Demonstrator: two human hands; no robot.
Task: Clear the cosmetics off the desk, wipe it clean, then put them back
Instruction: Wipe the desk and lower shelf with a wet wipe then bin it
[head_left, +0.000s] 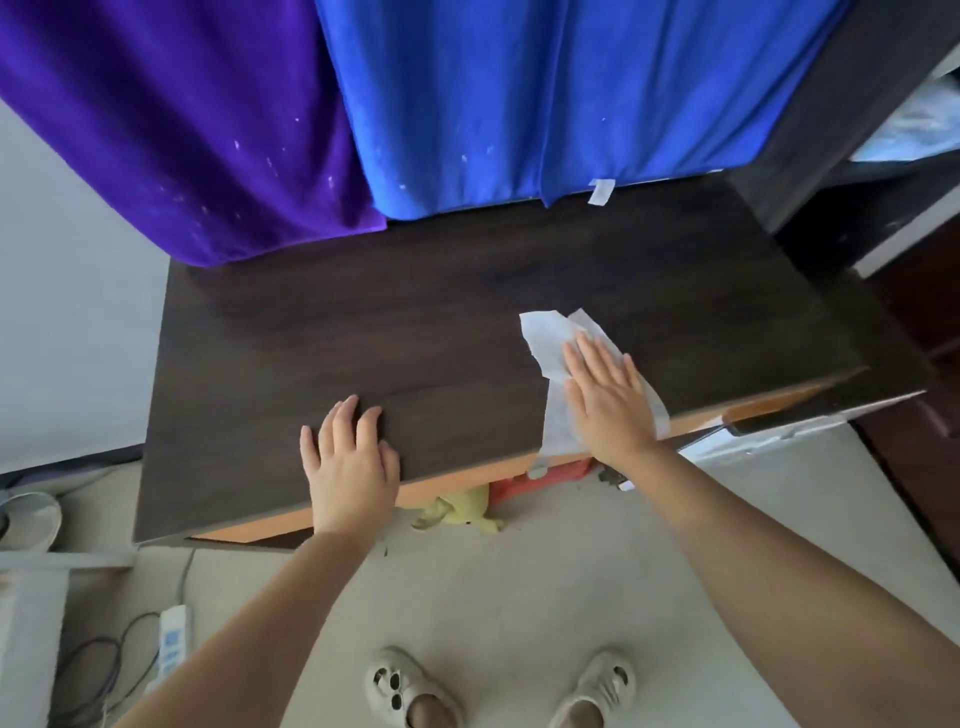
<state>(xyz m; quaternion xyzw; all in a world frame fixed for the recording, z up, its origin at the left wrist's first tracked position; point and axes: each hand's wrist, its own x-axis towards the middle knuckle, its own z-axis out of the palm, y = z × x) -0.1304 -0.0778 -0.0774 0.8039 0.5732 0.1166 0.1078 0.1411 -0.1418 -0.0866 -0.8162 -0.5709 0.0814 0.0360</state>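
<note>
A dark wooden desk (363, 322) fills the middle of the view, with no cosmetics on it. A white wipe (548, 332) lies flat near the desk's front right edge. My right hand (610, 397) presses on the wipe with straight, spread fingers. My left hand (350, 462) rests flat on the desk's front edge, left of the wipe, fingers relaxed. A darker, damp-looking patch covers the left and middle of the desk top.
A purple cloth (182, 130) and a blue cloth (545, 98) hang behind the desk. A dark shelf unit (857, 156) stands at the right. On the floor lie a power strip (171, 639) with cables at left and a yellow object (465, 512) under the desk.
</note>
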